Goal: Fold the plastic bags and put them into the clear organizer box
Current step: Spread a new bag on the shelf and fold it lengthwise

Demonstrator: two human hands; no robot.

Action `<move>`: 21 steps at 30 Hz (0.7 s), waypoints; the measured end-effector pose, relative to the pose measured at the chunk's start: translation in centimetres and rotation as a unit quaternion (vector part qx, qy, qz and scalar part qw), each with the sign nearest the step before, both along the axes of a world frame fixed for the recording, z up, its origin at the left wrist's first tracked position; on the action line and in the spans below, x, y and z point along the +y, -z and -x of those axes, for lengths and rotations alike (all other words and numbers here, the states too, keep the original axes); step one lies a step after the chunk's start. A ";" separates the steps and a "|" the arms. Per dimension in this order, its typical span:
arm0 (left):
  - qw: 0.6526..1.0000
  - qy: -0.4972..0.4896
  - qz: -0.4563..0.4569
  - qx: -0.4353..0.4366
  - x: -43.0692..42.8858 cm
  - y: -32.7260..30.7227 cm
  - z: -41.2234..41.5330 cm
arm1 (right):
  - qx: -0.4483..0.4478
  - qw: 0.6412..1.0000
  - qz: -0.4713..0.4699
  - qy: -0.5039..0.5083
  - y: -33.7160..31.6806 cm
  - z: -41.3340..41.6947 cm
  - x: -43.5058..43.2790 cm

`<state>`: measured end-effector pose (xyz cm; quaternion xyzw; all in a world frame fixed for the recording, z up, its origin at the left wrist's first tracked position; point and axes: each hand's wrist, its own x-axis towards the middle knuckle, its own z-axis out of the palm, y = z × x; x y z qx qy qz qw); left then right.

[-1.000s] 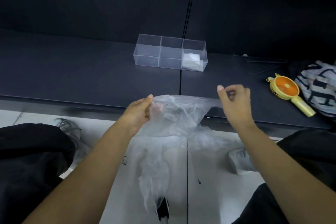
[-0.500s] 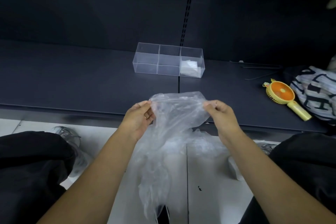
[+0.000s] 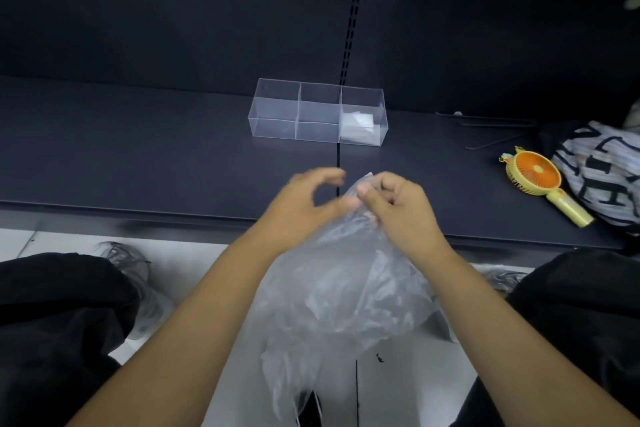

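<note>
Plastic bag (image 3: 339, 288): first fold starting. Right hand (image 3: 401, 211) is pinching its top; left hand (image 3: 301, 208) blurred, grip unclear. Next: likely needing flattening.

Dark shelf (image 3: 138, 156), two panels, seam (image 3: 337, 159) down the middle. Clear organizer box (image 3: 273, 128) straddles the seam near the back, three compartments, folded plastic bag (image 3: 356, 125) in the right one. Far right: handheld fan (image 3: 536, 177) lying flat, touching striped fabric (image 3: 602, 170). Thin rods (image 3: 491, 121) behind them.
</note>
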<state>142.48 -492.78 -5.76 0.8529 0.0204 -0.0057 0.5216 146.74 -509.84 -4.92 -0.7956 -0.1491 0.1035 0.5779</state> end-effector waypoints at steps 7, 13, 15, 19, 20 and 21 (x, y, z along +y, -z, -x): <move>0.977 -0.156 0.132 0.054 1.8 1.5 0.3 | 0.155 0.983 0.076 -0.060 0.6 -2.4 -3.5; 0.931 -0.315 0.148 0.108 6.1 5.2 -0.3 | 0.198 0.972 0.018 0.123 3.8 -4.7 -8.0; 0.917 -0.347 0.157 0.121 6.9 6.4 -0.9 | 0.204 0.971 -0.023 0.123 4.5 -4.7 -7.9; 0.904 -0.377 0.140 0.147 7.9 9.1 -2.2 | 0.178 0.983 0.038 -0.012 6.2 -4.0 -5.1; 0.902 -0.382 0.137 0.150 8.2 9.8 -2.5 | 0.169 0.981 0.076 -0.050 6.9 -3.9 -4.0; 0.900 -0.385 0.134 0.155 8.4 10.4 -2.8 | 0.157 0.978 0.111 -0.076 7.9 -4.0 -2.8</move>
